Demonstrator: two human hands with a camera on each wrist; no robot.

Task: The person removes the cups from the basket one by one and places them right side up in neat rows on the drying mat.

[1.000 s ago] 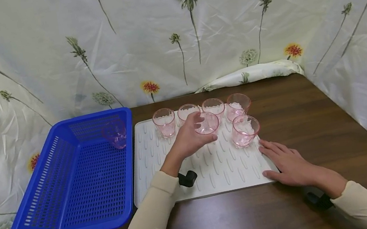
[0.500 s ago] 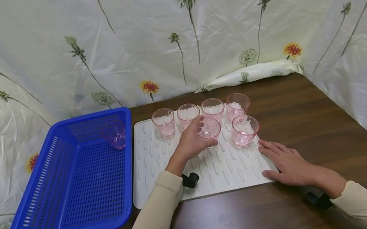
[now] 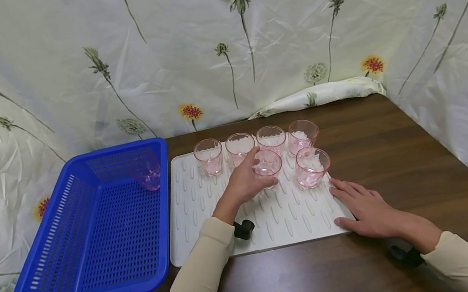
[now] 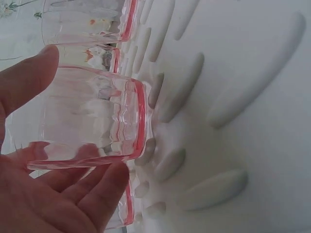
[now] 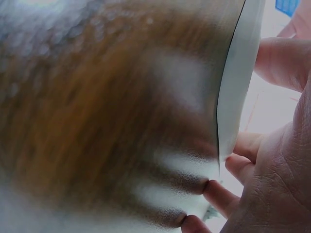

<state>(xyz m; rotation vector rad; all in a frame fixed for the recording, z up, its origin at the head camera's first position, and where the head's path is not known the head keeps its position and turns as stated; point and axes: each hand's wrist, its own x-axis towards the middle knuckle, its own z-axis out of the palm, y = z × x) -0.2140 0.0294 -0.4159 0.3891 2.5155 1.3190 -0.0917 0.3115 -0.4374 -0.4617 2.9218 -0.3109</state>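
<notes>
My left hand (image 3: 245,180) holds a clear pink drinking glass (image 3: 268,162) upright, thumb on one side and fingers on the other. In the left wrist view the base of this glass (image 4: 97,116) meets the ribbed white mat (image 4: 252,145), or very nearly so. Several matching glasses stand on the mat: a row along the back edge, including one at the left end (image 3: 209,157), and one in front at the right (image 3: 311,167). My right hand (image 3: 368,209) lies with straight fingers at the right edge of the mat, fingertips touching the mat and table.
A blue perforated basket (image 3: 169,225) stands left of the mat, with one pink glass (image 3: 148,172) in its far right corner. Dark wooden table (image 3: 306,275) surrounds the mat. A flower-printed curtain (image 3: 184,48) hangs behind and at both sides.
My left hand has brought the pink glass down and slightly toward me onto the mat, then stayed there over the last half second. The right hand has not visibly moved.
</notes>
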